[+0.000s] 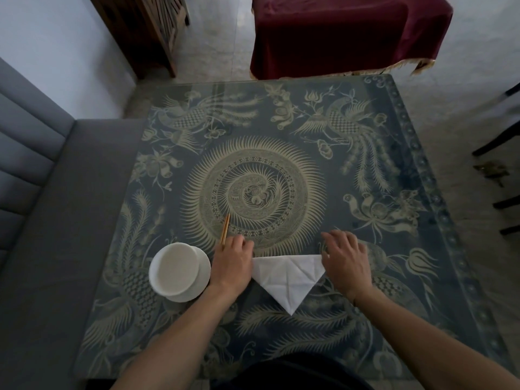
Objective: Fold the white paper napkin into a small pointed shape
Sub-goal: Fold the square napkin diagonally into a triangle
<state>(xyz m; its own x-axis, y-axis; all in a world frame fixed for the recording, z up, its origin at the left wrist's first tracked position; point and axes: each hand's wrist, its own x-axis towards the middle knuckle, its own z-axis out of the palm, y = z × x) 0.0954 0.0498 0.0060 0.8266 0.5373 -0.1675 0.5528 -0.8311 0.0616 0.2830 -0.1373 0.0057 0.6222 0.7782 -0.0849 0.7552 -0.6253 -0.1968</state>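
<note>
The white paper napkin (pixel 287 278) lies flat near the front of the table as a creased triangle, its long edge away from me and its tip pointing toward me. My left hand (pixel 232 261) rests palm down on the napkin's left corner, fingers curled. My right hand (pixel 344 258) presses on the right corner with fingers spread. Both corners are hidden under the hands.
A white bowl on a white saucer (pixel 176 270) stands just left of my left hand. Wooden chopsticks (pixel 225 229) lie behind that hand. The glass-topped table (pixel 394 277) has a blue-and-cream patterned cloth. A grey sofa (pixel 56 220) sits left, and a maroon-draped table (pixel 337 32) behind.
</note>
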